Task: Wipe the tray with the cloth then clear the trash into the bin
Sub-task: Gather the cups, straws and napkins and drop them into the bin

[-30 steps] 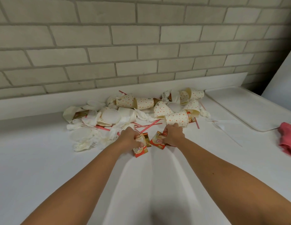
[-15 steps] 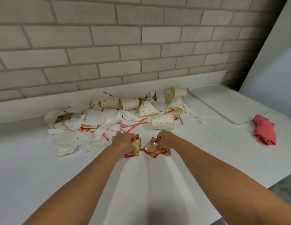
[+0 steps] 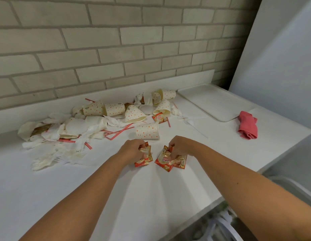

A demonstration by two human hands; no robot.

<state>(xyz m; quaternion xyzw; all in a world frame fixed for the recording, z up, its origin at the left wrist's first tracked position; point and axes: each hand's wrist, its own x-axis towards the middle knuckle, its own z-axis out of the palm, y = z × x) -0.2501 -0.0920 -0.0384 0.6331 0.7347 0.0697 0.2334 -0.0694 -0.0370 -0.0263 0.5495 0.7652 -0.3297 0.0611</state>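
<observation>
L hand (image 3: 133,150) gripped red sachets (image 3: 144,158). R hand (image 3: 179,147) pinched second sachet bunch (image 3: 166,160). Both low over white counter (image 3: 116,197). Dotted cup (image 3: 147,130) lay on side just beyond. Trash pile (image 3: 78,126) (cups, napkins, straws) spread along wall, L of ctr. White tray (image 3: 215,101) sat far R on counter. Pink cloth (image 3: 247,126) lay crumpled just beside tray's near corner.

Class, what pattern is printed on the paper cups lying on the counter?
Orange-red polka dots on cream paper, seen clearly on the paper cup in the head view.
</observation>
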